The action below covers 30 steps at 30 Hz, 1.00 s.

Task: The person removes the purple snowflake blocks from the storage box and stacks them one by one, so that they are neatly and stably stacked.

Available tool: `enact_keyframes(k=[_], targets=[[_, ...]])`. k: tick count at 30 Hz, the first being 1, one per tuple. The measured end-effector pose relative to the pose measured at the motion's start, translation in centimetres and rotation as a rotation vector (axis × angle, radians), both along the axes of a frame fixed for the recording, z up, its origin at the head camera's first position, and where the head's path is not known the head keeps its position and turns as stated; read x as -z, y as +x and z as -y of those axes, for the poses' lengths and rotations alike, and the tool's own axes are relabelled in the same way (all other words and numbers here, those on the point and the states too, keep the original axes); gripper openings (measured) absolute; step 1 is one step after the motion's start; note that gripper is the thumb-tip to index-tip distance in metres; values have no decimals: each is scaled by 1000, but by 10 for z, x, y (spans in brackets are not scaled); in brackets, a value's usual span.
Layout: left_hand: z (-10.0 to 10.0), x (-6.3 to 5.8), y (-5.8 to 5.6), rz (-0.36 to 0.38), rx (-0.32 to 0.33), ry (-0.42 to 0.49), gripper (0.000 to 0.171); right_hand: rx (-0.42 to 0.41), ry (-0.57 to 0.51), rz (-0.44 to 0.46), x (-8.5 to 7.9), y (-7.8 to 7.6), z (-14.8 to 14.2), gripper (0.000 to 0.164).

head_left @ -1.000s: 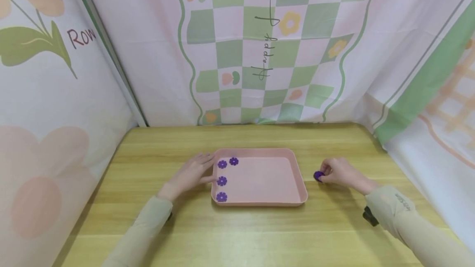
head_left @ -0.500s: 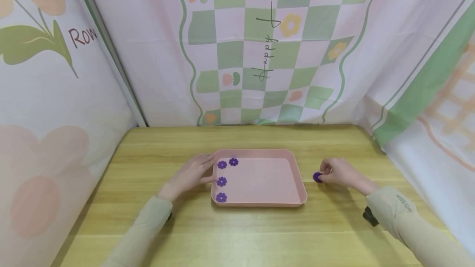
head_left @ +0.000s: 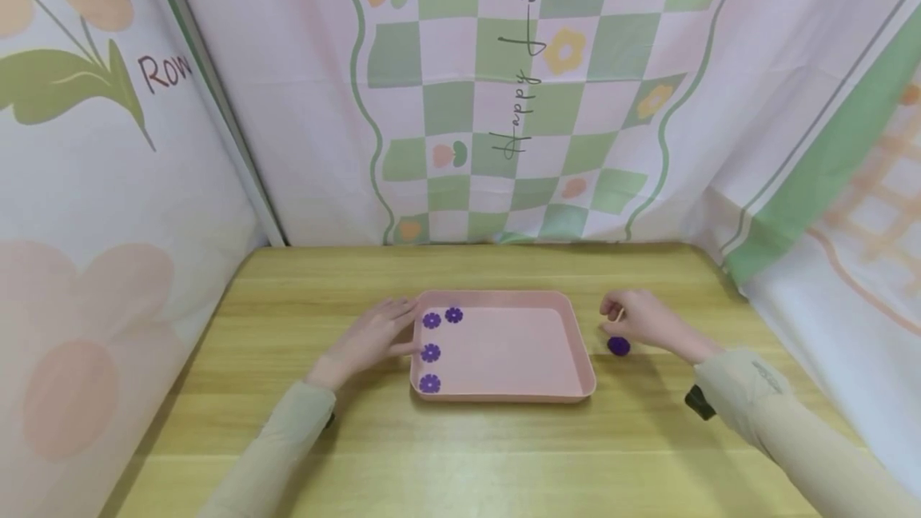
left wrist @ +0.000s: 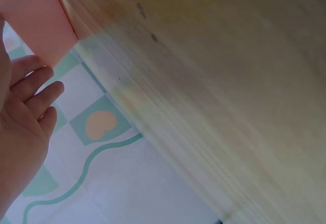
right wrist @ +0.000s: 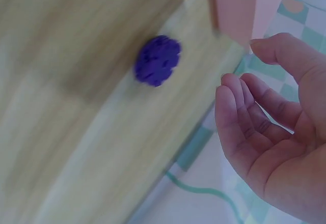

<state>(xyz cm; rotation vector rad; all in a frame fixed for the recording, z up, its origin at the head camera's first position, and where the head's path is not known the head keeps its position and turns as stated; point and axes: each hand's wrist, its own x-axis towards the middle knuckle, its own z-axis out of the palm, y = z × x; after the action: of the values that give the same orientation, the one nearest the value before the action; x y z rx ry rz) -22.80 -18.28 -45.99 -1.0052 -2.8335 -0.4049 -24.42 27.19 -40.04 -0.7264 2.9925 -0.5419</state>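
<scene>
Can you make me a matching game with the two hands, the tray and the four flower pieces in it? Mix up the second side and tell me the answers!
Column one
1. Left hand
2. Right hand
3. Tray
4. Four flower pieces

Column two
A. Pink, with raised walls
B. Over the table, holding nothing
C. Purple, inside the tray
D. Fingers touching the tray's side

Right pairs: 1-D, 2-B, 3-A, 4-C
</scene>
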Motion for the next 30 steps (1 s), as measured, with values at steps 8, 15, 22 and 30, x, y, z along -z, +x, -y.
enact_keyframes(k=[8, 15, 22, 30], targets=[[0, -1, 0, 17, -3, 9, 74, -63, -8, -9, -9, -9, 25, 15], [0, -3, 0, 16, 4, 13, 72, -72, -8, 49, -12, -16, 51, 19], [-1, -2, -1, 25, 0, 5, 72, -117, -30, 61, -8, -22, 73, 22], [0, -3, -1, 18, 1, -6, 74, -149, -47, 91, -2, -29, 97, 23]])
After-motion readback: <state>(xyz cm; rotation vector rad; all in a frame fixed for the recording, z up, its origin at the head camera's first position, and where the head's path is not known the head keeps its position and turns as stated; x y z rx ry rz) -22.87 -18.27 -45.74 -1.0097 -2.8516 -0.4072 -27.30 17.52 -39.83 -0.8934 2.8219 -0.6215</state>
